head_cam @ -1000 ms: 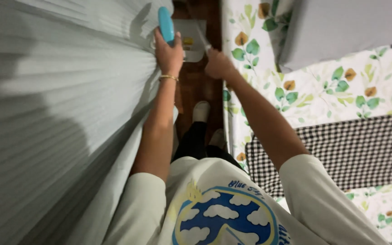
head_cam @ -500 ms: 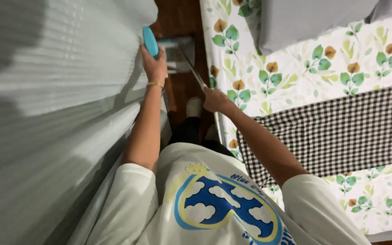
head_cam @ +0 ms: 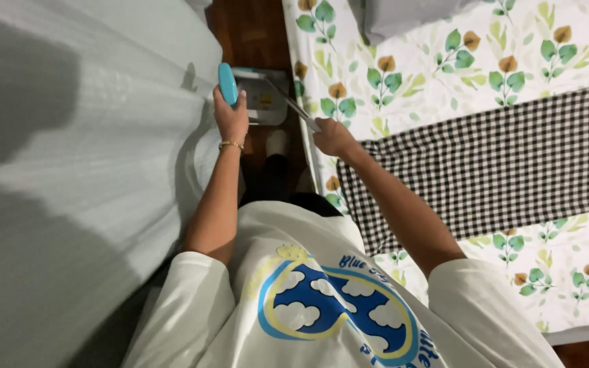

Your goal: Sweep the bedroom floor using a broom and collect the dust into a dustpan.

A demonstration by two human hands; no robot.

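The left hand (head_cam: pixel 232 120) is raised with its grip closed around a turquoise brush (head_cam: pixel 227 83), which stands up out of the fist, close against the edge of the pale grey curtain (head_cam: pixel 83 170) that fills the left of the scene. A thin gold bracelet (head_cam: pixel 230 144) circles that wrist.

The right hand (head_cam: pixel 333 136) is just to the right, its grip closed on the near end of a thin grey handle (head_cam: pixel 291 103). The handle slants up and left to a grey dustpan (head_cam: pixel 262 95) that sits low over the dark wooden floor (head_cam: pixel 250 31), between the curtain and the bed. The brush is beside the dustpan's left edge; whether the two touch cannot be told.

On the right lies the bed (head_cam: pixel 444 82), covered by a white sheet printed with green leaves and orange flowers. A black-and-white checked cloth (head_cam: pixel 492 163) crosses it in a wide band, starting just beside the right hand. A grey pillow (head_cam: pixel 403 15) rests at the far end of the bed.

Nearest the camera is the person's white shirt (head_cam: pixel 322 307), with a blue-and-yellow print of clouds. Below the hands, a foot in a white sock (head_cam: pixel 277 143) stands on the floor, next to dark trousers.
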